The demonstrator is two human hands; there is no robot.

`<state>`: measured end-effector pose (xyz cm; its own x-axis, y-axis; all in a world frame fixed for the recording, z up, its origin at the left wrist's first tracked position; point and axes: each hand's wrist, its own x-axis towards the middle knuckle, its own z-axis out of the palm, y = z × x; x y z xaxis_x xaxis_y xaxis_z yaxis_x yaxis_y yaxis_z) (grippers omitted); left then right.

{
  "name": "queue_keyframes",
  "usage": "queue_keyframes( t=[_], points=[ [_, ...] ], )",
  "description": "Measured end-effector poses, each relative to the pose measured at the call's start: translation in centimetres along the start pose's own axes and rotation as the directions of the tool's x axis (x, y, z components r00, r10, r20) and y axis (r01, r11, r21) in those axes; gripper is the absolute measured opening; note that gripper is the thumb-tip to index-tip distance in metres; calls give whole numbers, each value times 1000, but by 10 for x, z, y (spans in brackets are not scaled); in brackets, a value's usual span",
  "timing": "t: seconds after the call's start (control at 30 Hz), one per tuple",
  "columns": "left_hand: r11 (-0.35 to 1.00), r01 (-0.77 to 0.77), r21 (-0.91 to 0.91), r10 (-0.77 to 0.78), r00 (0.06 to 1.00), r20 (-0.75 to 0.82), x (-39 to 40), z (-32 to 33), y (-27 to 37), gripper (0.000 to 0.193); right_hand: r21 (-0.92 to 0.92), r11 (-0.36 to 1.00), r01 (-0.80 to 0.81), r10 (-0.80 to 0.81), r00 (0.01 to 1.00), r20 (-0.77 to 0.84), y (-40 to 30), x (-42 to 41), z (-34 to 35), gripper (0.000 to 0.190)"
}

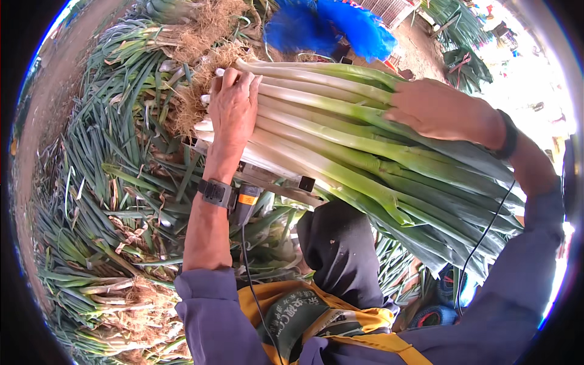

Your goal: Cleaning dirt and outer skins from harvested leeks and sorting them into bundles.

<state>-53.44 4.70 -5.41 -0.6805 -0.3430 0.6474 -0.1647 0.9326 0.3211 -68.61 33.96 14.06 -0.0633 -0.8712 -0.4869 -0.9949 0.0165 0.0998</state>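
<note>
A wide row of long green onions (pixel 319 127) with white stalks lies side by side across a metal frame (pixel 273 182) before me. My left hand (pixel 235 107) rests over the white ends beside the hairy roots, its fingers bent over the upper stalks; whether it grips them is unclear. On the right, my right hand (pixel 424 107) lies over the green part of the upper stalks, palm down and slightly blurred, its fingertips against or just above the leaves. The dark green leaves fan out to the right under my right forearm.
Heaps of green onions with roots (pixel 123 182) cover the ground at the left. Blue plastic material (pixel 328 29) lies beyond the frame, near a light crate (pixel 388 11). Blue rolls (pixel 433 315) sit low at the right. Thin black cables run beside both forearms.
</note>
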Motion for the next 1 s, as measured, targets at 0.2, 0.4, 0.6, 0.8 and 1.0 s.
queue_keyframes(
  t=[0.2,0.4,0.6,0.8,1.0],
  points=[
    [1000,-9,7,9,1000,18,-8,0,3,19,343,926,-158,246,941,-231,-26,-26,32,23],
    [999,32,18,-31,998,-46,-10,9,6,17,380,912,-155,271,923,-274,-20,-18,57,18],
    [1000,-8,15,8,1000,-30,-5,8,6,15,178,943,-282,306,944,-126,-39,-38,3,55],
    [998,9,57,-6,999,-43,-12,9,-3,17,56,930,-363,366,930,-48,-105,-74,17,115],
    [1000,13,-4,-13,999,-53,-16,4,7,15,28,938,-345,344,923,-170,-108,-81,55,114]
  ],
)
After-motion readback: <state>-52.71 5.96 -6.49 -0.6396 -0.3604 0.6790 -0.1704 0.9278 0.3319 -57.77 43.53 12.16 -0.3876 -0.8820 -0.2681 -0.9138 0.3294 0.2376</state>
